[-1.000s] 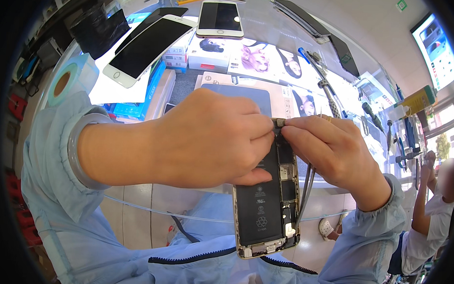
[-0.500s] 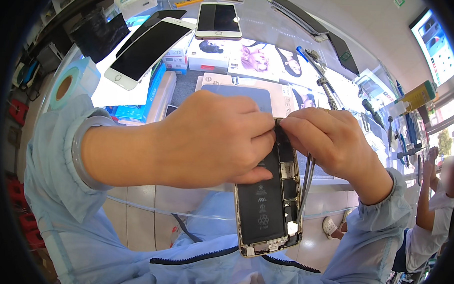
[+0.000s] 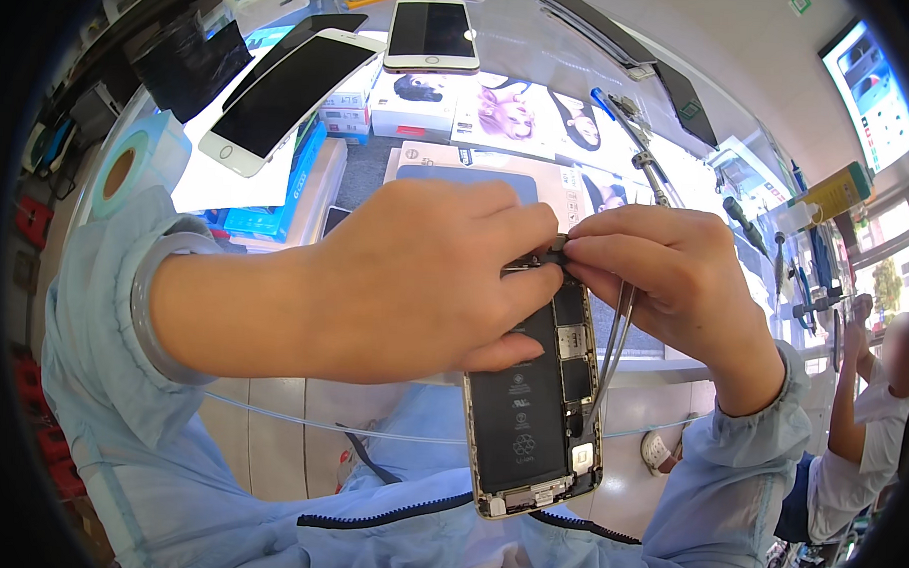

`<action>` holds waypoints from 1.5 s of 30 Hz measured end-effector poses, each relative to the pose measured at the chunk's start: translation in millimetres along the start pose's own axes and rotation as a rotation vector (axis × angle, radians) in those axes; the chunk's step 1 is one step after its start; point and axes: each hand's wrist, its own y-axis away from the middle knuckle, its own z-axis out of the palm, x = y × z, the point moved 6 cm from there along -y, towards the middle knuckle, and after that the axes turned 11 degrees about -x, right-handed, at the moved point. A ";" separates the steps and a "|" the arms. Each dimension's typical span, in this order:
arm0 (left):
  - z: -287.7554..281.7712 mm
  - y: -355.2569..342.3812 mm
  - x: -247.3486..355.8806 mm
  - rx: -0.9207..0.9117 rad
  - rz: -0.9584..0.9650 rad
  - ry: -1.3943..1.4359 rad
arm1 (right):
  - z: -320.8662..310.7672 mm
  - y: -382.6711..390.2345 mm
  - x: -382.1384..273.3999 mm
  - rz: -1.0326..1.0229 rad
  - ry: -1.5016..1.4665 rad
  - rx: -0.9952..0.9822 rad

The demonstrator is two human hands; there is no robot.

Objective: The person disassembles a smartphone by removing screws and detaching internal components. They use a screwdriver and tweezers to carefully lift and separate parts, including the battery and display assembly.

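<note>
My left hand (image 3: 425, 278) is closed round the upper left side of an opened phone (image 3: 518, 411), its thumb over the black battery. The phone is without its screen, its battery and boards bare, and it is held above the counter's near edge. At its top end, my right hand (image 3: 671, 262) is closed, with thumb and forefinger pinched on a small dark part that I cannot make out clearly. Steel tweezers (image 3: 616, 342) are tucked in the same hand, their tips pointing down along the phone's right edge. My left fingers hide the phone's upper left corner.
Two white phones, one upright (image 3: 433, 35) and one slanted (image 3: 281, 103), lie at the back left. Beside my left sleeve stands a tape roll (image 3: 128, 172). Screwdrivers (image 3: 745, 224) and a yellow-green bottle (image 3: 840, 193) are at the right. Another person (image 3: 870, 429) is at far right.
My hands have come slightly apart, and the phone's top end now shows between them. My right hand has shifted a little to the right, and the tweezers tilt more.
</note>
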 end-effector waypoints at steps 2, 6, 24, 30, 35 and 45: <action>-0.8 -0.4 -0.1 -0.007 -0.008 0.021 | 0.2 -1.2 -1.3 0.001 0.021 -0.041; -0.8 -0.8 1.2 -0.041 -0.043 0.056 | 4.6 -0.4 -8.7 -0.026 0.185 -0.054; 1.1 3.0 7.4 -0.014 -0.016 -0.041 | -1.9 1.0 -0.7 -0.003 0.020 0.006; 0.8 2.5 7.8 -0.006 -0.011 -0.058 | 1.3 -5.0 -7.1 0.020 0.047 -0.033; 0.8 2.1 7.5 0.005 -0.006 -0.056 | 4.6 -6.1 -14.4 -0.030 0.209 -0.058; 2.4 1.8 6.9 0.005 -0.007 -0.054 | 7.3 -7.1 -14.3 -0.035 0.255 -0.091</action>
